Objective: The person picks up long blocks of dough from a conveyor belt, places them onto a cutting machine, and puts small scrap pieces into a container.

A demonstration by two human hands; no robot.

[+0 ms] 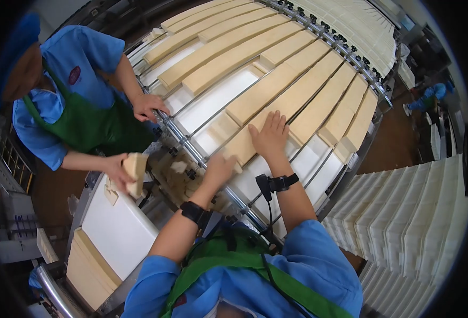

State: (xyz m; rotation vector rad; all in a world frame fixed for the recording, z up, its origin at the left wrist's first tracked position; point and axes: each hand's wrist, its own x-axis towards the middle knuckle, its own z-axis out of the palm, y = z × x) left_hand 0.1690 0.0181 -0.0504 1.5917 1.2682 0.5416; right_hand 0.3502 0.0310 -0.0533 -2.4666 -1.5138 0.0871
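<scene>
My right hand lies flat, fingers spread, on a long pale cream row that looks like thin pieces packed together. At the near end of this row my left hand is smeared by motion, its fingers hidden. A small pale piece shows right beside it. The rows lie in lanes parted by thin metal rods over a white surface. A round metal bar runs across their near end, just beyond my body.
To the left a co-worker holds a pale block in one hand and rests the other on the bar. Below stands a white surface with a cream stack. White trays are piled at right. Another person is farther off.
</scene>
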